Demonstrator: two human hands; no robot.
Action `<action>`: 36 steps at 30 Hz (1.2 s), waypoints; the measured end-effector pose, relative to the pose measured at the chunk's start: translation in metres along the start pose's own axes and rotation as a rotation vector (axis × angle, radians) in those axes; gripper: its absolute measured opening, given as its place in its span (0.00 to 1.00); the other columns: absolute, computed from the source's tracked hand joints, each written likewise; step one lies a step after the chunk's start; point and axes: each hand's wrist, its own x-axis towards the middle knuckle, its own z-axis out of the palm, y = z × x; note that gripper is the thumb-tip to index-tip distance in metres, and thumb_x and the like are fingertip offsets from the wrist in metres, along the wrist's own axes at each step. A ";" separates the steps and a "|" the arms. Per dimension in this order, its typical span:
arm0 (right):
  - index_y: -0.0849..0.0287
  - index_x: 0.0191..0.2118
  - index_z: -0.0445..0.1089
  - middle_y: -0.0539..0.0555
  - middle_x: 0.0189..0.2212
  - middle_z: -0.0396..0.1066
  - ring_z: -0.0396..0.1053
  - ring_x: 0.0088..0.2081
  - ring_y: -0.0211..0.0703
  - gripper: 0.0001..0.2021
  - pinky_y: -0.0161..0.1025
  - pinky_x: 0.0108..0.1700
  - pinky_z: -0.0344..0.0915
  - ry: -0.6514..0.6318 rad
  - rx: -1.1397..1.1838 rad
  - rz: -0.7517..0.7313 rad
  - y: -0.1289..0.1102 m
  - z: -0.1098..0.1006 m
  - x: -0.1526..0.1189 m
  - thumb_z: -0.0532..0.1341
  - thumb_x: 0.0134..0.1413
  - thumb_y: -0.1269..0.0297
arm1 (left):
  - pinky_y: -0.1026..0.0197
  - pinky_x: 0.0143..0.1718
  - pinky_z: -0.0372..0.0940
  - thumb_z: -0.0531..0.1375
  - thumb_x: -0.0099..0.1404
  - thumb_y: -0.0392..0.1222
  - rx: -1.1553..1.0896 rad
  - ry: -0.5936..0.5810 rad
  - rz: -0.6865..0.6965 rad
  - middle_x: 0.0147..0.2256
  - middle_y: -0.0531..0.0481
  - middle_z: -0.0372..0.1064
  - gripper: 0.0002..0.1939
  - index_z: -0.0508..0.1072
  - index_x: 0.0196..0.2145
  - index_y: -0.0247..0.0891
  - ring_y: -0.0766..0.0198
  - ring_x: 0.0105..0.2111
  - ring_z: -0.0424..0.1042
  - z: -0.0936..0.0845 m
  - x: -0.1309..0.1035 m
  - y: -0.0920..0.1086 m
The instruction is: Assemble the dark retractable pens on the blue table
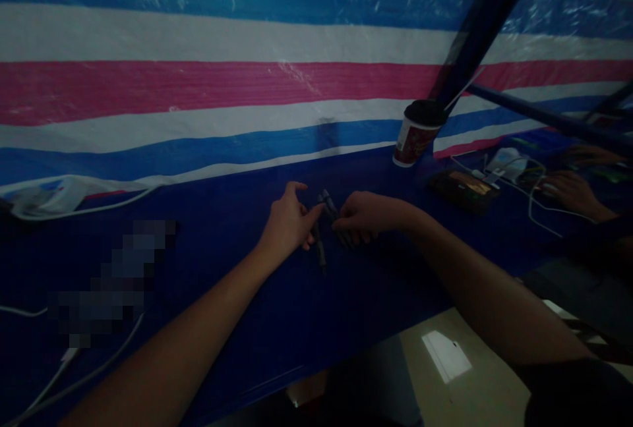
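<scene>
Over the middle of the dark blue table, my left hand is partly closed, thumb and fingers against a slim dark pen that points down toward the table's front edge. Just to its right, my right hand is closed, its fingers curled down over a few dark pens lying side by side, their pale-grey ends sticking out toward the back. The two hands are close together but apart. Dim light and blur hide the pens' exact count and the right fingertips.
A lidded paper cup stands at the back by a slanted dark pole. To the right lie a dark box, white cables and another person's hand. Cables and a blurred-out object lie at left. Striped plastic sheeting hangs behind.
</scene>
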 end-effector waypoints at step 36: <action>0.55 0.25 0.56 0.42 0.21 0.53 0.53 0.26 0.34 0.11 0.37 0.32 0.50 0.360 0.168 -0.431 -0.004 0.019 0.033 0.57 0.56 0.66 | 0.60 0.26 0.54 0.56 0.72 0.53 0.519 -0.295 0.372 0.24 0.56 0.67 0.13 0.75 0.41 0.42 0.62 0.22 0.66 -0.054 -0.018 -0.029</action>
